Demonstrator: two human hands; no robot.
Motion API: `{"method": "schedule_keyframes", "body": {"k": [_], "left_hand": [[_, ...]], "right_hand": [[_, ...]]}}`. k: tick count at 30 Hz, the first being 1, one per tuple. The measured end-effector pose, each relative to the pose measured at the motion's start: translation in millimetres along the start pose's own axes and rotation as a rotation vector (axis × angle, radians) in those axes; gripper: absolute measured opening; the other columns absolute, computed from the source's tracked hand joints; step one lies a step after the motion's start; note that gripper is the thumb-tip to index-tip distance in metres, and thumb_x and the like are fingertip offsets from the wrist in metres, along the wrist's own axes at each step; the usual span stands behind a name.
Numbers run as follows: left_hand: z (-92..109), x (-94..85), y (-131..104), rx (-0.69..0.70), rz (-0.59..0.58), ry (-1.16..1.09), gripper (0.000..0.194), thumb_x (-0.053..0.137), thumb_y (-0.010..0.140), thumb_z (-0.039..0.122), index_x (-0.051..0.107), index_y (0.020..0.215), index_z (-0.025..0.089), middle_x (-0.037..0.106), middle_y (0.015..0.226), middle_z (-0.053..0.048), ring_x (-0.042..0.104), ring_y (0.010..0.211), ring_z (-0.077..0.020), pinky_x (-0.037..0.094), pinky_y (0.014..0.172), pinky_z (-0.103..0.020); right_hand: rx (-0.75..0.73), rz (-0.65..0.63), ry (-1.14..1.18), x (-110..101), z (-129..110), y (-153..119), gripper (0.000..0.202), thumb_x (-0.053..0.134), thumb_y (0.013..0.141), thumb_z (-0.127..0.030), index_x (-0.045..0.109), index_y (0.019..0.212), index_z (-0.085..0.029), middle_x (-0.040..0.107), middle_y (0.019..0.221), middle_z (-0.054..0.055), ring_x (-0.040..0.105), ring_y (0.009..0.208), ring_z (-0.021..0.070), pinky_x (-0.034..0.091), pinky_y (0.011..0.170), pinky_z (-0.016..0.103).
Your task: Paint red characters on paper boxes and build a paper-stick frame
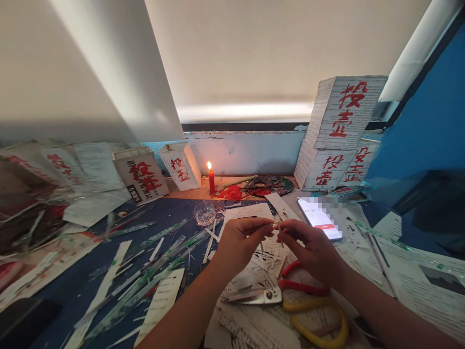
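Observation:
My left hand (244,238) and my right hand (305,241) meet fingertip to fingertip over the printed papers. Between them is a small, thin, pale strip (279,227), pinched by the fingers of both hands. Its exact shape is too small to tell. Beneath my hands lie scissors (254,294) with metal blades, and red handles (303,286) and yellow handles (319,322) show at the right. A lit phone (319,218) showing a timer lies just beyond my right hand.
A lit red candle (211,181) stands at the back beside a paper box (179,167). Stacked paper boxes (347,114) with red characters rise at the right. A small glass dish (204,214) sits left of my hands, and plastic strips (160,266) litter the blue surface.

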State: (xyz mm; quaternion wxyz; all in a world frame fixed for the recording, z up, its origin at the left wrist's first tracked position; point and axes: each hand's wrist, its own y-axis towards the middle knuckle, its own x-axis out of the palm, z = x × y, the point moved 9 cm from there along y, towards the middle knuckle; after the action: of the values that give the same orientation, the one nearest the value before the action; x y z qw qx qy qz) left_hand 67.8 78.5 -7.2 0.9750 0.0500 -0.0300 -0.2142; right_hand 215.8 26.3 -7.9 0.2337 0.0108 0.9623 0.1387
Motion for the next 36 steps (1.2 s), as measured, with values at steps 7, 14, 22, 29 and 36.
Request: {"method": "schedule_keyframes", "body": {"k": [7, 14, 22, 29, 36], "left_hand": [[3.6, 2.5, -2.5, 0.007, -0.026, 0.047, 0.016, 0.076, 0.082, 0.031, 0.081, 0.092, 0.019, 0.078, 0.079, -0.007, 0.072, 0.074, -0.0185, 0.057, 0.070, -0.028], [2.3, 1.9, 0.0, 0.022, -0.031, 0.015, 0.016, 0.079, 0.080, 0.030, 0.081, 0.091, 0.019, 0.078, 0.078, -0.006, 0.072, 0.073, -0.0175, 0.057, 0.069, -0.026], [1.6, 2.5, -0.3, 0.021, -0.026, -0.042, 0.019, 0.080, 0.078, 0.028, 0.079, 0.092, 0.015, 0.078, 0.083, -0.009, 0.073, 0.071, -0.0190, 0.058, 0.066, -0.028], [6.7, 3.8, -0.5, 0.085, -0.057, 0.023, 0.013, 0.078, 0.080, 0.025, 0.080, 0.089, 0.016, 0.075, 0.089, -0.009, 0.073, 0.073, -0.0187, 0.058, 0.067, -0.028], [8.4, 4.5, -1.0, 0.116, -0.069, 0.046, 0.012, 0.077, 0.082, 0.025, 0.081, 0.090, 0.016, 0.074, 0.088, -0.009, 0.072, 0.074, -0.0183, 0.057, 0.068, -0.028]], "right_hand": [[-0.011, -0.009, 0.015, 0.6, -2.0, 0.0, 0.015, 0.059, 0.095, -0.032, 0.065, 0.107, -0.025, 0.074, 0.086, 0.002, 0.067, 0.079, 0.0169, 0.053, 0.072, 0.030], [-0.017, -0.015, 0.025, 1.3, -1.6, -0.5, 0.015, 0.060, 0.095, -0.030, 0.064, 0.109, -0.025, 0.074, 0.086, 0.002, 0.068, 0.079, 0.0162, 0.053, 0.074, 0.029], [-0.053, -0.010, 0.002, 0.2, -3.8, -2.4, 0.017, 0.060, 0.096, -0.029, 0.067, 0.111, -0.026, 0.075, 0.087, 0.000, 0.069, 0.079, 0.0149, 0.054, 0.072, 0.026], [-0.045, -0.002, 0.002, 0.5, -2.2, -2.6, 0.019, 0.061, 0.095, -0.029, 0.068, 0.113, -0.026, 0.075, 0.086, 0.000, 0.069, 0.079, 0.0151, 0.054, 0.072, 0.027], [-0.047, -0.012, 0.013, 3.2, 0.0, -2.6, 0.019, 0.061, 0.095, -0.029, 0.068, 0.113, -0.027, 0.074, 0.085, -0.001, 0.068, 0.079, 0.0142, 0.054, 0.073, 0.026]]}}
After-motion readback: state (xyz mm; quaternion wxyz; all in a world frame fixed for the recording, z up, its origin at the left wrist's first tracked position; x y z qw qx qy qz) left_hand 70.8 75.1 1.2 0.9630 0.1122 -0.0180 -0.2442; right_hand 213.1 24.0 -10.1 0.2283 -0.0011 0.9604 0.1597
